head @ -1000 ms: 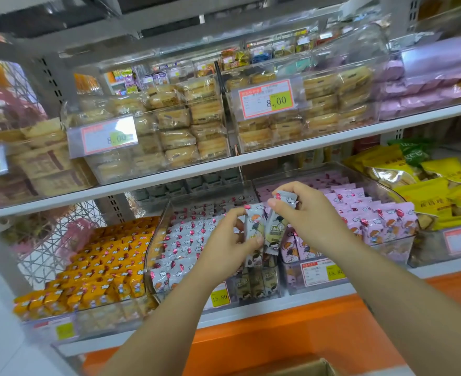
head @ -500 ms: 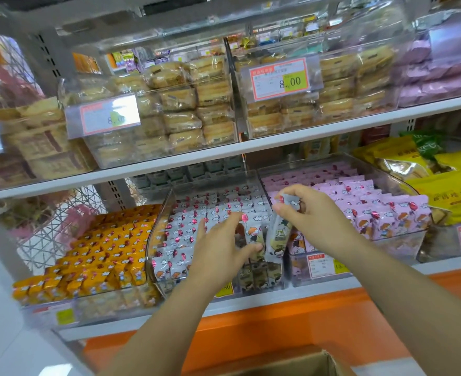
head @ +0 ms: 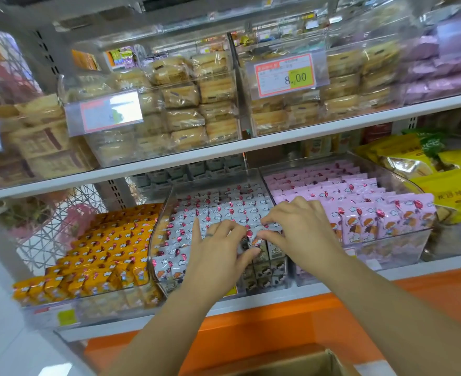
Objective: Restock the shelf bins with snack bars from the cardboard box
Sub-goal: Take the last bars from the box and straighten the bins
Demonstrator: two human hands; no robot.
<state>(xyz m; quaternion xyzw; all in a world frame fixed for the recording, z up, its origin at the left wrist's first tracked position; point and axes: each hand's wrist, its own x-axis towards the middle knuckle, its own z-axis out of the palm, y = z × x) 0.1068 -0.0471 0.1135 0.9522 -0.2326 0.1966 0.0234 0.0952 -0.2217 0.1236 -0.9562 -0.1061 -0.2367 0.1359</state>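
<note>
The brown cardboard box [head: 291,362] sits below us. Our left hand [head: 218,256] and right hand [head: 302,229], close together, pinch grey-wrapped snack bars [head: 251,241] at the front of the clear plastic bin [head: 213,181]; next we likely seat them upright, then let go

Middle clear bin [head: 215,189], lower shelf: was packed with upright grey-white snack bars [head: 224,213] in tidy rows, red-and-cloud print showing on top. A few loose bars [head: 251,241] stood at the front row, pinched between left hand [head: 218,256] and right hand [head: 302,232]. Orange bars [head: 110,251] filled the left bin, pink bars [head: 359,202] the right. Cardboard box [head: 300,362] sat open below the shelf.
</note>
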